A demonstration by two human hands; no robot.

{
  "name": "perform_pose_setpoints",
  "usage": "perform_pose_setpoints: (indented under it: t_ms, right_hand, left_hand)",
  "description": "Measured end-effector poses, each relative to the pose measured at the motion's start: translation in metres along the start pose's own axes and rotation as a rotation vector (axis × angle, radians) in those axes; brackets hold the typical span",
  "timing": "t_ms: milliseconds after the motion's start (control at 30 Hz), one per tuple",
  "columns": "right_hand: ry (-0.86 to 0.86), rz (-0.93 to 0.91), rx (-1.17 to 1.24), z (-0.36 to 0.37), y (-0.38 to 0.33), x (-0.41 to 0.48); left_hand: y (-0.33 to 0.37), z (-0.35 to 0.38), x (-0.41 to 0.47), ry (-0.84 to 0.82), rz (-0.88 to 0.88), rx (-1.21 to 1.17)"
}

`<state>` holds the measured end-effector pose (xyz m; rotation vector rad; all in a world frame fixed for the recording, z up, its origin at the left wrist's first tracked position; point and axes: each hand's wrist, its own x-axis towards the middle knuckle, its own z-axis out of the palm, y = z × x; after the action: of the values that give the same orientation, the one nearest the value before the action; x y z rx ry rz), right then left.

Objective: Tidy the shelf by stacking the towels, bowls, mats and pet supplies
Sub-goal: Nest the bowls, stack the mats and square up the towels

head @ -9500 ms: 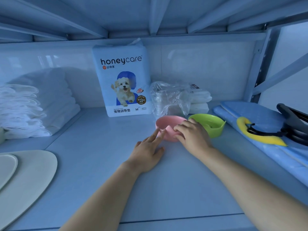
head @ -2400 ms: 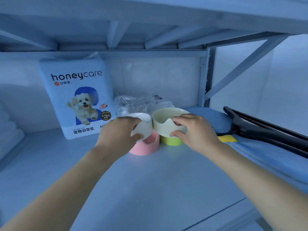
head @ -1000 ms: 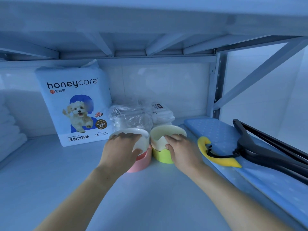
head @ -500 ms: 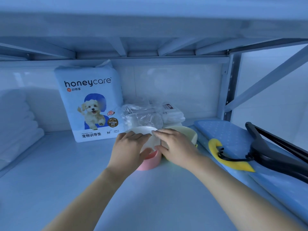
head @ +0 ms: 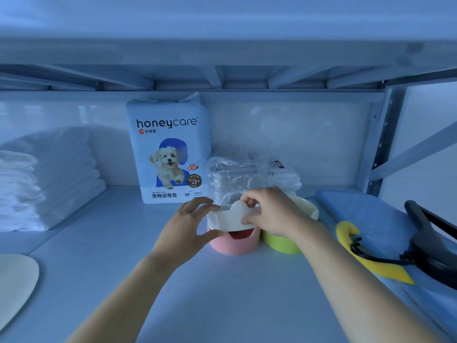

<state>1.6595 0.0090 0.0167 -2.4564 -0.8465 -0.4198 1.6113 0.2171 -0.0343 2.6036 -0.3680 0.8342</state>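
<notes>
Shelf board [head: 222, 293] carries a pink bowl [head: 235, 245]; the right hand [head: 274, 214] pinches the white bowl [head: 230, 220] nested in it, while the left hand [head: 188, 229] cups its side, fingers spread.

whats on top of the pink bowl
A white bowl sits in the pink bowl, right hand gripping its rim, left hand beside it. Its inside is hidden.

Shelf [head: 222, 293] w/ towels [head: 49, 189], bowls [head: 235, 243]

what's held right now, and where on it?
The white bowl atop the pink bowl: right hand pinches its near rim, left hand fingers touch its left side.
</notes>
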Motion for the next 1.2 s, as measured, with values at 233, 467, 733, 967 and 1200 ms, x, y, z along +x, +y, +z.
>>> perform_pose_setpoints:
  t_ms: [233,467,733,967,1200]
  right_hand:
    - [-0.075,-0.047,-0.065,0.000,-0.006,0.001]
    - [-0.037,-0.092,-0.081,0.005,-0.009,-0.003]
    - [0.038,-0.075,-0.051,0.002,-0.004,-0.004]
    - [0.067,-0.032,-0.027,0.002,-0.001,-0.003]
    - [0.063,0.028,0.027,-0.003,0.005,-0.006]
  left_hand:
    - [0.001,0.012,-0.004,-0.011,0.004,-0.161]
    - [-0.004,0.020,-0.006,0.027,0.005,-0.200]
    - [-0.007,0.027,-0.004,0.073,0.017,-0.294]
    - [-0.007,0.026,-0.006,0.105,-0.015,-0.281]
    - [-0.005,0.032,-0.006,0.160,-0.058,-0.289]
